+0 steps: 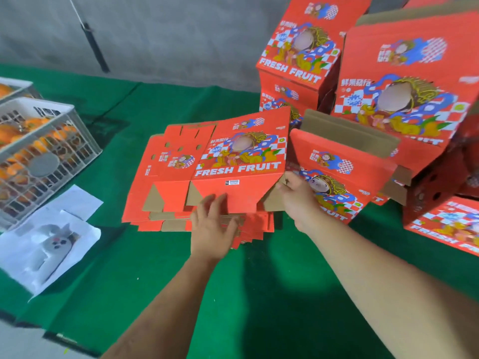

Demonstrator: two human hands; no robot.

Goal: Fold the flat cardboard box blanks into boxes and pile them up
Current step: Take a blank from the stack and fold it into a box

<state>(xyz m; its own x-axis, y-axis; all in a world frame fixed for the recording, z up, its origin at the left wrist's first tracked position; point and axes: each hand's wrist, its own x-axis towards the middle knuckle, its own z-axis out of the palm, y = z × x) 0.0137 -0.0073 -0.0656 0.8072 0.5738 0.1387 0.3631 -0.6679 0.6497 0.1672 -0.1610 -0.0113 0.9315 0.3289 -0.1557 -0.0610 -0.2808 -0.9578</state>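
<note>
A stack of flat red "FRESH FRUIT" box blanks lies on the green cloth in the middle. The top blank is tilted up off the stack at its right side. My left hand reaches to the blank's near bottom flap with fingers spread and nearly straight, touching its edge. My right hand grips the blank's right bottom corner, fingers curled under the brown flap. Folded red boxes are piled to the right, some leaning, one stack rising behind.
White plastic crates of oranges stand at the left edge. A white sheet with a grey foam insert lies in front of them. More folded boxes crowd the far right. A black pole leans against the grey wall.
</note>
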